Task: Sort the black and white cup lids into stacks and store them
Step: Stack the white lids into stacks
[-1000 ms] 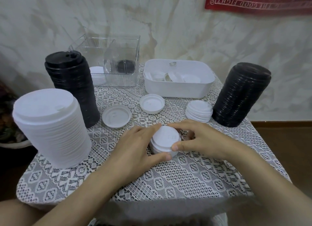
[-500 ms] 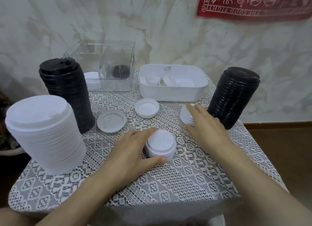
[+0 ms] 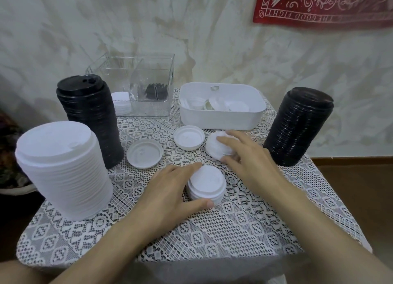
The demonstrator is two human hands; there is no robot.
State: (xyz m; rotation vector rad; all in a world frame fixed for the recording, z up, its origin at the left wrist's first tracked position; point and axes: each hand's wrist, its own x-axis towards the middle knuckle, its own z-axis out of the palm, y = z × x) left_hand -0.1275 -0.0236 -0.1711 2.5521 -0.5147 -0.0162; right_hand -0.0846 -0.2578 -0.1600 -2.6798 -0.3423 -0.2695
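Steadying hand: my left hand [image 3: 168, 190] curls round the short stack of white plastic cup lids [image 3: 206, 185], mid-table.
Right hand [image 3: 248, 156]: clasps the second small white lid stack [image 3: 215, 148], just beyond.
Next: I'd lift it level, seating rims squarely.

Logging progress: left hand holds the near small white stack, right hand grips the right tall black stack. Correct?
No. Head view: the right hand grips a second small white stack, not the tall black stack. The left hand does hold the near small white stack.
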